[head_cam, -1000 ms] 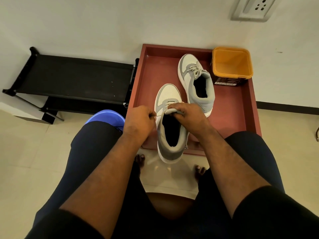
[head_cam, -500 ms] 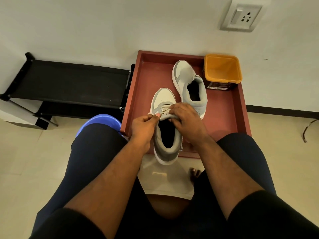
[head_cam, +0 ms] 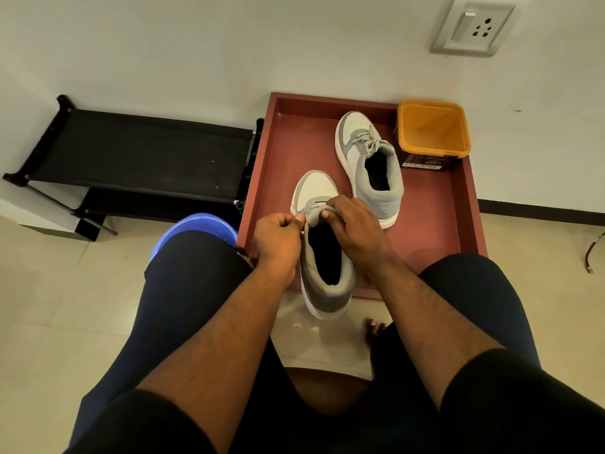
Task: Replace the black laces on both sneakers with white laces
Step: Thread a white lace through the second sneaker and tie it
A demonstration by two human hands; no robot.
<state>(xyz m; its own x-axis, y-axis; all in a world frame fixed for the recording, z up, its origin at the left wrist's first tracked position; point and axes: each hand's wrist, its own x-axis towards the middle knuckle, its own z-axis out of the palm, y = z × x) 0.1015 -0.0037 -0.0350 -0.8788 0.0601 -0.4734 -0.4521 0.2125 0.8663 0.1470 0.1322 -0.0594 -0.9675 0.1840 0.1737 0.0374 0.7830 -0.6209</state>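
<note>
Left fingers (head_cam: 296,221): curled tight in a pinch at the near sneaker's left edge; we think they hold a lace end, but it is too small to tell.
Right fingers (head_cam: 329,213): curled over the tongue (head_cam: 316,215), gripping it and pulling it back.
Left hand (head_cam: 278,235): just beside the near sneaker (head_cam: 322,257), touching its collar.
Right hand (head_cam: 355,229): on the same sneaker's right side.
Near sneaker: heel hangs off the tray's (head_cam: 458,224) front rim; no lace visible, the hands cover the eyelets.
Far sneaker (head_cam: 370,165): well apart, in the tray, pale laces (head_cam: 368,140) tied.
Risk 1: we judge the overhanging sneaker could tip to the floor if we pull hard.
Risk 2: the pinch may slip, or we skip an eyelet we cannot see.
Tub (head_cam: 432,132): orange, at the tray's far right corner.
</note>
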